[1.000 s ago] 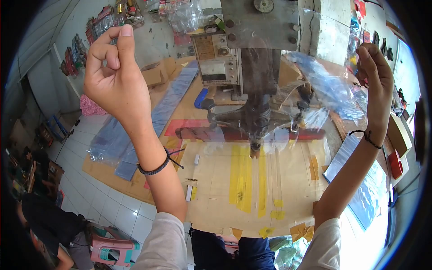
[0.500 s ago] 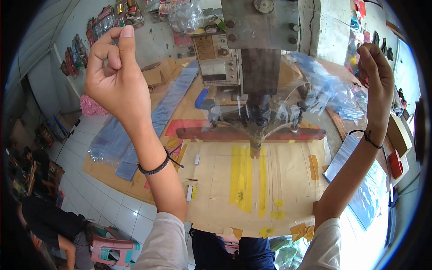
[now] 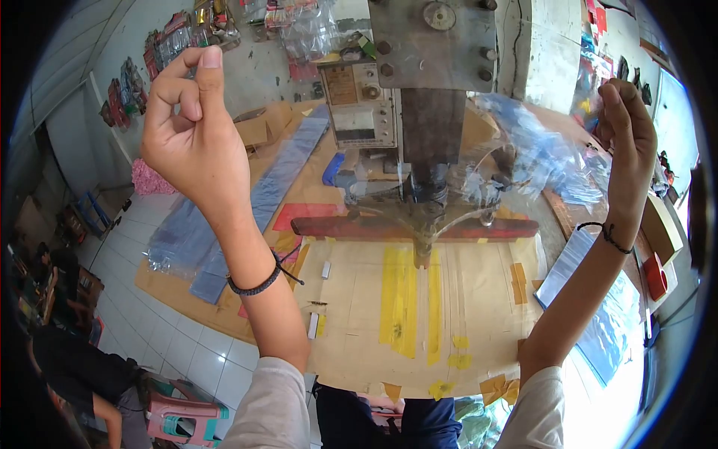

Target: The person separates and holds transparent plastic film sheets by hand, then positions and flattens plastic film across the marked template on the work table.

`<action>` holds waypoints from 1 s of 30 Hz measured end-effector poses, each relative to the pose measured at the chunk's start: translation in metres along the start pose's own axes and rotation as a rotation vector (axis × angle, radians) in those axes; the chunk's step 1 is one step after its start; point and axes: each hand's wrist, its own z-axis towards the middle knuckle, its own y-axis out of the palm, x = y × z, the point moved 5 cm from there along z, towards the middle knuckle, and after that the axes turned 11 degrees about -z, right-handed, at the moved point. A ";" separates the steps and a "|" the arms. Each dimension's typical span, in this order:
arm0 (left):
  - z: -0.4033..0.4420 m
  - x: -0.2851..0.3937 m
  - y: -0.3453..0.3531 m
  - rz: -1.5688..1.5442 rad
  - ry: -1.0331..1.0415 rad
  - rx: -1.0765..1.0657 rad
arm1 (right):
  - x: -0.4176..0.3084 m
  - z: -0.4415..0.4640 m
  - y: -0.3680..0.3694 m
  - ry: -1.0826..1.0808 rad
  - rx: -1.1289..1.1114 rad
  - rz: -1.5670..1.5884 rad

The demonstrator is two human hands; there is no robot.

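Note:
My left hand (image 3: 196, 131) is raised at the upper left, its thumb and curled fingers pinched together. At the upper right my right hand (image 3: 630, 127) is lifted too, its fingers also pinched. Between them spans what looks like a clear plastic sheet (image 3: 479, 179), thin and hard to trace, putting a haze over the press behind it. The press (image 3: 432, 52) has a long red-brown bar (image 3: 344, 227) low over a tan work board (image 3: 351, 299) with yellow tape strips (image 3: 399, 299). Both hands are well above the board.
A control box (image 3: 363, 105) stands beside the press. Blue-tinted plastic strips (image 3: 288, 161) lie left, clear plastic sheets (image 3: 598, 307) right, and a plastic heap (image 3: 538, 150) behind. A red tape dispenser (image 3: 655, 277) sits far right. Another person (image 3: 82, 367) bends near a pink stool (image 3: 183, 415) at lower left.
Both hands keep their pinched, raised pose with barely any movement. The view has shifted very slightly; the press and board look otherwise the same.

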 end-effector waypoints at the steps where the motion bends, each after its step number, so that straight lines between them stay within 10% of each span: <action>1: 0.000 0.000 0.001 -0.003 0.012 0.002 | 0.000 0.000 0.000 -0.012 0.003 0.012; 30: -0.001 -0.001 0.003 -0.063 -0.078 0.029 | -0.013 -0.005 0.003 0.131 0.143 0.060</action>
